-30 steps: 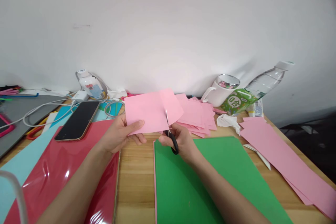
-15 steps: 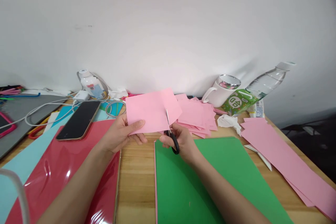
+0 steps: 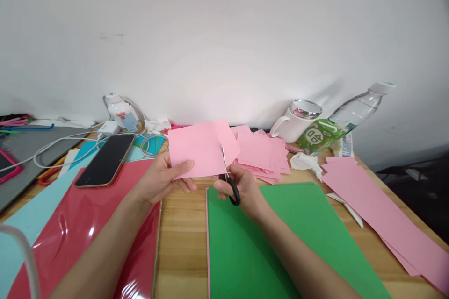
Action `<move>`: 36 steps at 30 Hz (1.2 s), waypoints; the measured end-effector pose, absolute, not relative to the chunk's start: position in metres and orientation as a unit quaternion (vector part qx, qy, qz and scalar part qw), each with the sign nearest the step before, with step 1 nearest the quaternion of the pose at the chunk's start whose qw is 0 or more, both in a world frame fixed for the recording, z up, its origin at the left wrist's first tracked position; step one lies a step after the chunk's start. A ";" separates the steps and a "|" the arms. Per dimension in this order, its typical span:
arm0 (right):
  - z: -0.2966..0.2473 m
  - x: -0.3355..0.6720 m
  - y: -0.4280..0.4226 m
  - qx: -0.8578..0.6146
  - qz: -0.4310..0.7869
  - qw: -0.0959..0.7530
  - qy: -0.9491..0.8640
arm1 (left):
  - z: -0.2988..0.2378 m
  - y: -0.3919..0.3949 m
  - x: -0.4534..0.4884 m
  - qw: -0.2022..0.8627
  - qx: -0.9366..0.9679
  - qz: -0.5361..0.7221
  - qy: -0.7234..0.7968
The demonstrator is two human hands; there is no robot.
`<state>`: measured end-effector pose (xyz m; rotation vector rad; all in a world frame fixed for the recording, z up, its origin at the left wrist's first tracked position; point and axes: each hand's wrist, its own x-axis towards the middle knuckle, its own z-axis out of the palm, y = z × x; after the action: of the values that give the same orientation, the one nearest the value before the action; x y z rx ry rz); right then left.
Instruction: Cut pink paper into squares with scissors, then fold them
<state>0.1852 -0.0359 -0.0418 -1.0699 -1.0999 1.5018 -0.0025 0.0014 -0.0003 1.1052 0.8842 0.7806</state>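
left hand [image 3: 164,175], right hand [image 3: 244,190] and both forearms [image 3: 111,238] are bare.

Pale wall [image 3: 224,32], wooden table [image 3: 182,243], dark area [image 3: 417,201] at right.
Wall plain and whitish, filling the upper part of the view; brightest near the middle with a faint pink cast, greying toward both sides. Thin scuff [image 3: 112,35] at left, soft shadow [image 3: 326,93] at right. Table light brown, grain visible, close up to the wall; past its slanting right edge, contents too dim to tell.
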 end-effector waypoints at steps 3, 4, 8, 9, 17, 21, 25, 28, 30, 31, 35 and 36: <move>-0.040 0.185 -0.036 -0.438 0.616 0.479 -0.446 | 0.001 0.001 -0.002 0.689 0.494 0.355 0.395; -0.040 0.184 -0.036 -0.437 0.618 0.481 -0.443 | 0.001 0.001 -0.002 0.688 0.495 0.356 0.394; -0.042 0.185 -0.036 -0.428 0.627 0.486 -0.432 | 0.000 0.001 -0.002 0.690 0.495 0.354 0.392; -0.042 0.185 -0.036 -0.426 0.629 0.488 -0.431 | -0.001 0.001 -0.002 0.690 0.495 0.354 0.392; -0.044 0.185 -0.036 -0.422 0.627 0.491 -0.434 | -0.001 0.003 -0.003 0.690 0.494 0.352 0.396; -0.042 0.185 -0.036 -0.429 0.624 0.485 -0.437 | -0.001 0.002 -0.003 0.689 0.498 0.350 0.392; -0.041 0.186 -0.037 -0.431 0.625 0.482 -0.436 | -0.001 0.002 -0.003 0.688 0.498 0.350 0.394; -0.040 0.186 -0.037 -0.432 0.629 0.480 -0.433 | 0.000 0.002 -0.002 0.684 0.498 0.354 0.399; -0.039 0.185 -0.037 -0.435 0.631 0.478 -0.429 | 0.000 0.002 -0.003 0.682 0.499 0.354 0.401; -0.039 0.185 -0.037 -0.436 0.631 0.477 -0.429 | 0.000 0.002 -0.003 0.682 0.500 0.352 0.401; -0.038 0.185 -0.037 -0.435 0.632 0.480 -0.426 | -0.001 0.002 -0.003 0.682 0.500 0.351 0.401; -0.039 0.186 -0.037 -0.434 0.632 0.481 -0.425 | -0.001 0.002 -0.003 0.682 0.501 0.351 0.402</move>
<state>0.1855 -0.0372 -0.0388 -1.0573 -1.0372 1.5406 -0.0026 0.0016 -0.0006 1.1230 0.9016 0.7881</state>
